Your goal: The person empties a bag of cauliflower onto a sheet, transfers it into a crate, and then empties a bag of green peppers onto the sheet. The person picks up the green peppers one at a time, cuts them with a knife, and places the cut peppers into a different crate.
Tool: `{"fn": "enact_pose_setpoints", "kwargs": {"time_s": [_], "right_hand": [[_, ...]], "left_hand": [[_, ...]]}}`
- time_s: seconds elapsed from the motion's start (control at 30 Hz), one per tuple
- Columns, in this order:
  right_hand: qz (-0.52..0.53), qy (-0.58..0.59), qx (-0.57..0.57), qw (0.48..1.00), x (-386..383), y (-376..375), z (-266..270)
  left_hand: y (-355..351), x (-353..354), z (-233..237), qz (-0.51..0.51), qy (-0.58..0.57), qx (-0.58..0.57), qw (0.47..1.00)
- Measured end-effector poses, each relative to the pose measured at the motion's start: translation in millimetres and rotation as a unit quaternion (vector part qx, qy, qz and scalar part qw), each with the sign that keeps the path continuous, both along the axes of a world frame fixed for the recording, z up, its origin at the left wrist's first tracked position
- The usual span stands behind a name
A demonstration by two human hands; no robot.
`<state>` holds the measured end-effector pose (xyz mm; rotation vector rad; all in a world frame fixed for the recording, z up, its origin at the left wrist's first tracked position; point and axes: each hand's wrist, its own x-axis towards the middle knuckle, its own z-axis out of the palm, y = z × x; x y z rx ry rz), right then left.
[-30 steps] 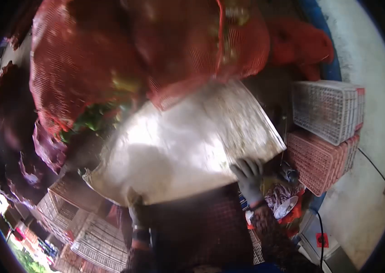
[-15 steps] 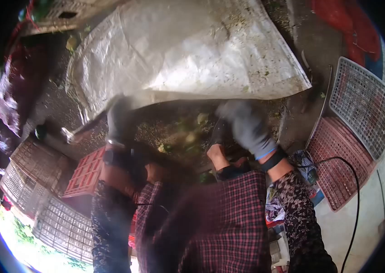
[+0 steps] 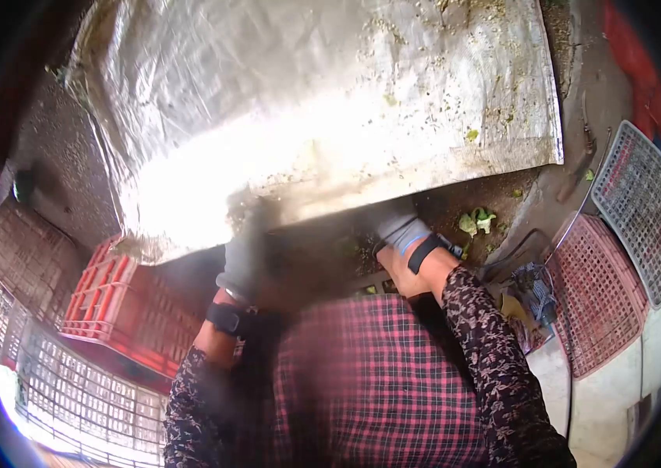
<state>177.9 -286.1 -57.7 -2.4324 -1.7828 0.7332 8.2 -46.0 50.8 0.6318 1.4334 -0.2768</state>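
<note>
A large silvery-white plastic sheet point(image 3: 284, 70), strewn with green bits, spreads across the floor in front of me. My left hand point(image 3: 245, 242), in a grey glove, is closed at its near edge, where the plastic bunches; the fingers are blurred. My right hand point(image 3: 397, 222), gloved too, reaches to the same edge farther right. Blur and the sheet hide its fingers. Pale green vegetable scraps point(image 3: 477, 221) lie on the floor just right of it. Checked red-and-black cloth point(image 3: 385, 374) covers my lap between the arms.
To the left stand a red plastic crate point(image 3: 104, 296) and several pale crates point(image 3: 81, 386). Pink crates point(image 3: 596, 288) and a grey one point(image 3: 643, 210) lean at the right, near a dark cable point(image 3: 567, 390). Red sacking point(image 3: 643, 78) lies at the upper right.
The sheet's near edge has come closer to me and covers more of the floor at the left. My left hand has moved right and down, my right hand slightly down. The view has shifted.
</note>
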Motion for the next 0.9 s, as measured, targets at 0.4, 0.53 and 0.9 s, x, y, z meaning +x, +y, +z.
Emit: {"fn": "enact_pose_setpoints", "kwargs": {"time_s": [0.4, 0.53, 0.9], "right_hand": [[-0.285, 0.148, 0.069, 0.945, 57.6, -10.5, 164.3], [-0.514, 0.059, -0.030, 0.855, 78.1, -118.5, 170.7], [-0.621, -0.055, -0.072, 0.779, 63.4, -176.2, 50.6]], "left_hand": [[-82.2, -69.8, -94.7, -0.635, 0.084, 0.239, 0.730], [-110.7, -25.9, -43.3, -0.504, 0.177, 0.371, 0.759], [-184.7, -46.5, -78.2, 0.068, 0.024, 0.291, 0.954]]}}
